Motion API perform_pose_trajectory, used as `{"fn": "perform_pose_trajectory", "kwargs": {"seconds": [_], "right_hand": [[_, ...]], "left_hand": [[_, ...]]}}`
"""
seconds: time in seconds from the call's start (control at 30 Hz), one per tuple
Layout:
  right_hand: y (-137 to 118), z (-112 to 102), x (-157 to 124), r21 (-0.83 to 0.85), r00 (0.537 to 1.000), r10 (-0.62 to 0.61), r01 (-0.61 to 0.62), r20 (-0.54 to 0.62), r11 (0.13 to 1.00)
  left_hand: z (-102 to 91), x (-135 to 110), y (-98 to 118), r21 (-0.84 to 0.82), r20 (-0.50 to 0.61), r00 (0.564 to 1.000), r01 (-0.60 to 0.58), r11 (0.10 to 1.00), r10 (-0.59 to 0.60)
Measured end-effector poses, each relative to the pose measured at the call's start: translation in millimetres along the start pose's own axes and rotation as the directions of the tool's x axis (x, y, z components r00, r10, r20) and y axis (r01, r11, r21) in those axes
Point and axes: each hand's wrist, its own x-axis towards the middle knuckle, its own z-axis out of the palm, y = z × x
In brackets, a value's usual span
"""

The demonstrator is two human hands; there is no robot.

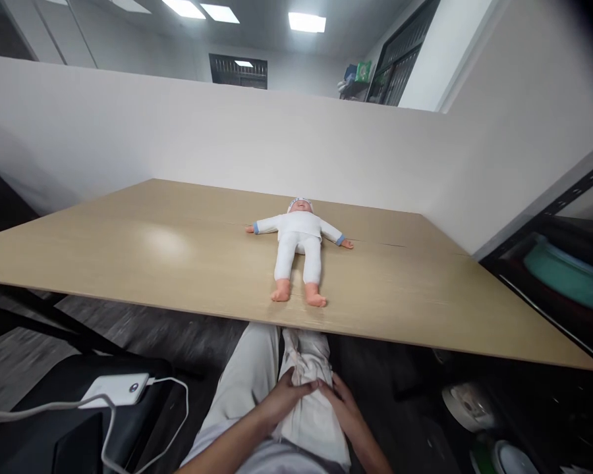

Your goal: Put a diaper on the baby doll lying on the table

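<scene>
A baby doll (pixel 299 247) in a white suit and cap lies on its back on the wooden table (pixel 178 257), arms spread, feet toward me near the front edge. Both my hands are below the table in my lap. My left hand (pixel 284 398) is closed on a bunch of white cloth (pixel 306 368) lying over my legs. My right hand (pixel 340 401) rests on the same cloth beside it, its fingers curled against the fabric. Neither hand touches the doll.
A white partition wall (pixel 227 145) runs behind the table. A white power bank (pixel 116 390) with a white cable lies on a dark seat at my left. Dark shelving with a teal tub (pixel 568 273) stands at the right, and white objects sit on the floor below.
</scene>
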Motion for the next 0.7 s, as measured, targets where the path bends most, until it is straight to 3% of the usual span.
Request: {"fn": "perform_pose_trajectory", "kwargs": {"seconds": [0.13,0.23,0.3,0.4,0.57,0.7], "right_hand": [[-35,-6,-62,0.087,0.999,0.039,-0.041,0.033,0.995],[-48,-12,-107,-0.027,0.995,-0.012,0.009,-0.102,1.000],[-52,-10,-122,-0.131,0.984,-0.043,0.020,-0.173,0.991],[-60,4,-119,-0.221,0.976,-0.109,0.067,-0.186,0.973],[-75,33,-79,-0.248,0.968,-0.240,0.214,-0.076,0.945],[-67,37,-54,-0.379,0.966,-0.259,0.236,-0.012,0.895]], "left_hand": [[18.1,-78,23,0.098,-0.008,0.992,-0.128,0.987,0.130],[25.5,-129,36,0.225,0.000,0.971,-0.232,0.946,0.238],[26.8,-146,43,0.275,-0.006,0.961,-0.264,0.924,0.277],[22.0,-142,51,0.273,-0.038,0.958,-0.262,0.926,0.283],[2.0,-100,51,0.158,-0.114,0.963,-0.225,0.961,0.244],[-9.6,-79,46,0.072,-0.156,0.955,-0.244,0.967,0.253]]}}
